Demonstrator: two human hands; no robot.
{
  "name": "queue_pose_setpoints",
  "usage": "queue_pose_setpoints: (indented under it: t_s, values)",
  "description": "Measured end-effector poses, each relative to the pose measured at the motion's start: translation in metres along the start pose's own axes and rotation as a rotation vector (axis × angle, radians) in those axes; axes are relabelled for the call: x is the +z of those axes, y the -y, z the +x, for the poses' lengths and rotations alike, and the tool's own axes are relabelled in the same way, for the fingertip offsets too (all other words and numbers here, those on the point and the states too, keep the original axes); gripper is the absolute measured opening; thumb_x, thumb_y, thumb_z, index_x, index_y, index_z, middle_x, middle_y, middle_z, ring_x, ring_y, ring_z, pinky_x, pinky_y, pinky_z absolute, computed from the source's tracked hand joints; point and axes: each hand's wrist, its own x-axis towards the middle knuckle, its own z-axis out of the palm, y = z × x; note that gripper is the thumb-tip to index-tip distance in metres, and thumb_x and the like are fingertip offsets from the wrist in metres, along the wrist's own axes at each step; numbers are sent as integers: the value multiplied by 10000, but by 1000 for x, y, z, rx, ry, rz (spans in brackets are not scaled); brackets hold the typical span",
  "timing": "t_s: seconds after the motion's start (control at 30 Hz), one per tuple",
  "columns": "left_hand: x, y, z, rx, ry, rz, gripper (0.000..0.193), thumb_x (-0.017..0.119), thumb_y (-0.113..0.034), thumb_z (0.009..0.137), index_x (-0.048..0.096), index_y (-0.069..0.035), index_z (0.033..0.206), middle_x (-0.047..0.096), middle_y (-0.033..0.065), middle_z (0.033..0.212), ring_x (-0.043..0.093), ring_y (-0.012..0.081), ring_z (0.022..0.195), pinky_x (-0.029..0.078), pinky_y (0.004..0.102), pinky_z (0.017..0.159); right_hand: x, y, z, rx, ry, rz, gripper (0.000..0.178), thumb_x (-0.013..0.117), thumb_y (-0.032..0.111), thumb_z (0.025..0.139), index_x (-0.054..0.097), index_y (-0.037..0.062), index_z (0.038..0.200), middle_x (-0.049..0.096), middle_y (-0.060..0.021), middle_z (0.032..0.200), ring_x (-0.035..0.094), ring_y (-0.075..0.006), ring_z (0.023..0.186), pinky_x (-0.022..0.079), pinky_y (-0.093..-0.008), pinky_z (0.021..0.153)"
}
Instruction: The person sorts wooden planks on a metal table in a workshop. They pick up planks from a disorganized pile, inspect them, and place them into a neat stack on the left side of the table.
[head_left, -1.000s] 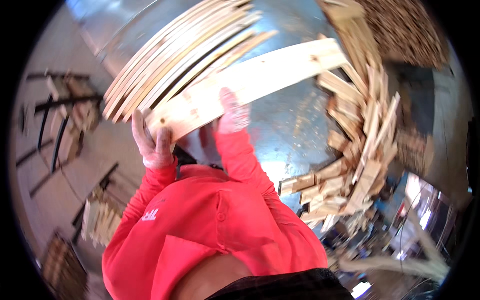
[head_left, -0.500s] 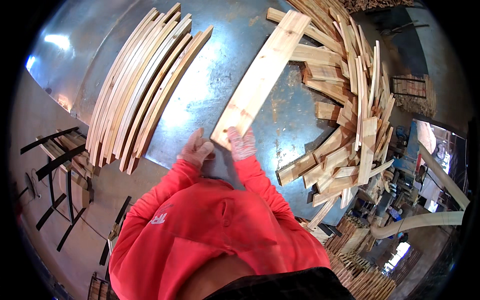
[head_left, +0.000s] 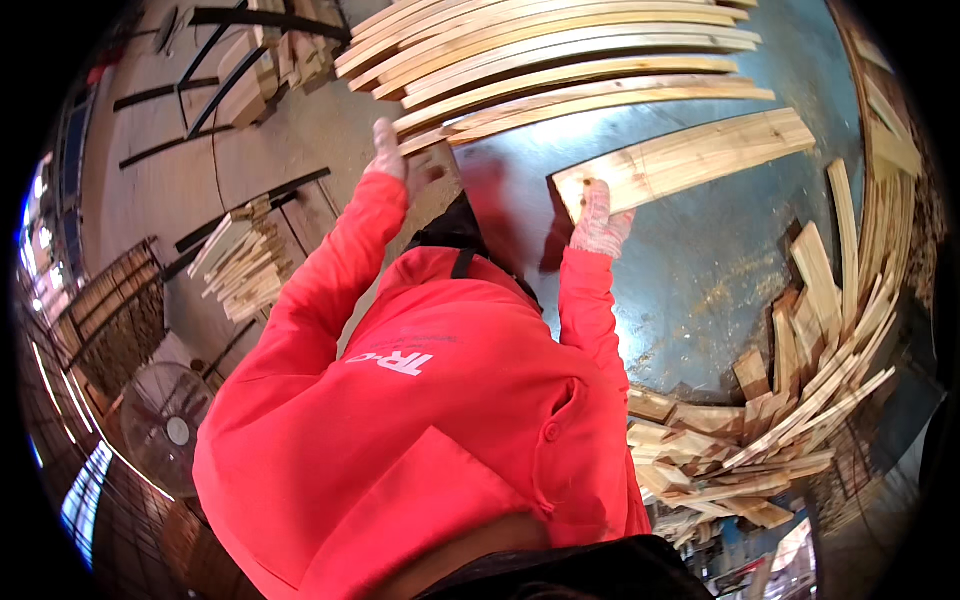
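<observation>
In a light glove, my right hand [head_left: 600,228] grips the near end of a flat pale wooden board [head_left: 690,160], thumb on its top face beside a dark knot. The board lies slanting over the metal table [head_left: 670,270], its far end pointing right. My left hand [head_left: 397,160], also gloved, has its fingers apart and holds nothing. It is close to the near ends of a row of long wooden boards [head_left: 570,80] standing on edge side by side. Whether its fingertips touch the closest one I cannot tell.
A loose heap of wood offcuts [head_left: 770,420] curves round the table's right side. On the left are black metal frames [head_left: 215,80] with wood pieces, a stack of short sticks [head_left: 245,260] and a round fan [head_left: 170,425] on the floor side.
My view has turned toward the left. My left hand has moved away from the right hand to the ends of the board row. My right hand still grips the flat board.
</observation>
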Motion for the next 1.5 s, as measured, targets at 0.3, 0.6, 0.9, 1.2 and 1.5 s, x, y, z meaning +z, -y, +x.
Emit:
queue_pose_setpoints:
  t_s: [0.3,0.6,0.9,1.2,1.5]
  values:
    - [-1,2,15,128,504,84,573,613,-503,846,526,-95,1240,637,100,1106,610,255,1000,514,407,822,-16,-7,14,42,-2,107,391,662,66,743,539,11,1109,607,-61,791,537,-128,624,450,-255,566]
    - [-6,2,19,72,438,-107,433,533,-365,921,501,-70,1236,609,124,1149,633,277,919,536,417,747,-38,251,211,-306,-16,38,428,523,359,940,509,20,1201,596,-141,1069,621,-266,920,555,-389,761]
    - [2,2,22,122,528,-35,496,567,-432,863,507,-90,1217,626,86,1050,618,237,911,511,380,706,16,114,126,-868,746,-1851,392,592,321,845,609,20,1096,633,-205,1009,640,-352,864,541,-423,752]
    - [1,11,-3,-36,270,152,417,677,-446,796,552,-182,1093,595,2,918,544,146,735,414,302,578,70,-10,23,68,525,-293,755,704,352,829,314,11,1380,526,-166,1234,568,-283,1041,517,-399,814]
    - [-3,38,4,403,129,364,410,690,-435,781,575,-113,1007,574,22,859,522,132,663,381,262,513,57,-7,15,231,422,-256,555,724,297,811,484,-32,1188,600,-175,1036,650,-290,806,613,-397,619]
